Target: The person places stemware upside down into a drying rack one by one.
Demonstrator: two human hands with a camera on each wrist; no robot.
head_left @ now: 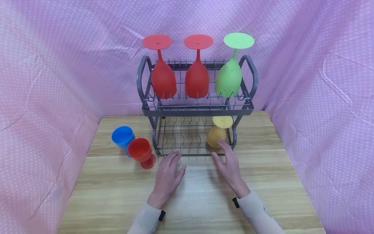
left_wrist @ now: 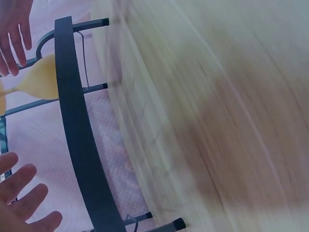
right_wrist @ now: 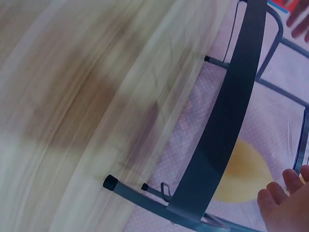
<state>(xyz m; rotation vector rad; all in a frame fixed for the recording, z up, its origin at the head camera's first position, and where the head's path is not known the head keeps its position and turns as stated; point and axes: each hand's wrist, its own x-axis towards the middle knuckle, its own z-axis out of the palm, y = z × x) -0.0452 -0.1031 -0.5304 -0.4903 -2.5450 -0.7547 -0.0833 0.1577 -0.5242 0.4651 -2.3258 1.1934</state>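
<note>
A yellow plastic goblet [head_left: 216, 136] stands upside down at the right end of the lower tier of a dark two-tier dish rack [head_left: 198, 112]. My right hand [head_left: 230, 167] is beside it, fingers extended; one fingertip overlaps the goblet in the head view, and I cannot tell whether they touch. At the rack's lower front edge my left hand [head_left: 167, 175] lies with spread fingers and holds nothing. In the left wrist view the left fingers [left_wrist: 24, 191] are apart from the goblet [left_wrist: 41, 79]. Right fingertips [right_wrist: 276, 193] show near the goblet [right_wrist: 244, 174] in the right wrist view.
Upside down on the upper tier are a left red goblet [head_left: 163, 79], a middle red goblet [head_left: 197, 79] and a green goblet [head_left: 229, 78]. Upright left of the rack stand a blue goblet [head_left: 122, 136] and a red goblet [head_left: 140, 150] on the wooden table [head_left: 198, 204]. Pink dotted cloth [head_left: 58, 74] surrounds it.
</note>
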